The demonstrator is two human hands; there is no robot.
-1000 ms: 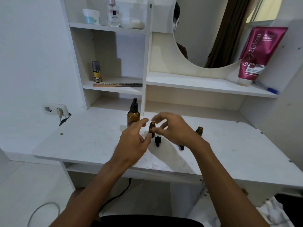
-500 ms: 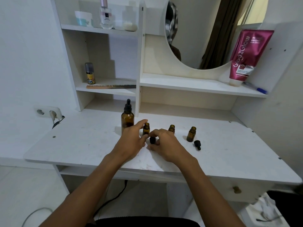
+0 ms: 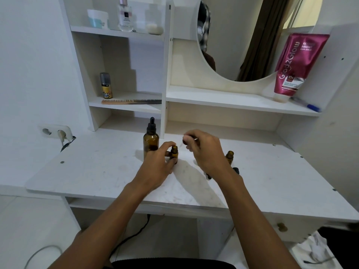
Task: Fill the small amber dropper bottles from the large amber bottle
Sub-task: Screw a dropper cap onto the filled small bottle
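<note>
Right now the left hand is closed around a small amber glass dropper bottle that stands uncapped on the white, scuffed surface, thumb and fingers pinching its lower body and leaving the open neck clear. The right hand hovers just above and beside that bottle, its fingertips drawn together in a narrow pinch; something slight may be held there, but blur hides what it is, so I cannot tell.

Just behind the left hand stands the large amber glass bottle with its black dropper cap on, upright and near the shelf divider. A second small amber bottle, also open at the neck, stands to the right, partly hidden by the right wrist, with a small black dropper cap lying on the surface near it.

These small bottles look light and top-heavy enough to tip at a nudge, and smooth glass will likely turn slippery if liquid runs down it. Holding low on the body, as the left hand does, seems the sound grip: it steadies the base and leaves the narrow mouth free. The large bottle is probably heavier and stiffer to handle; its body suits a full grasp, while the soft bulb at the top is best pinched only to draw liquid. No filling appears done yet.
</note>
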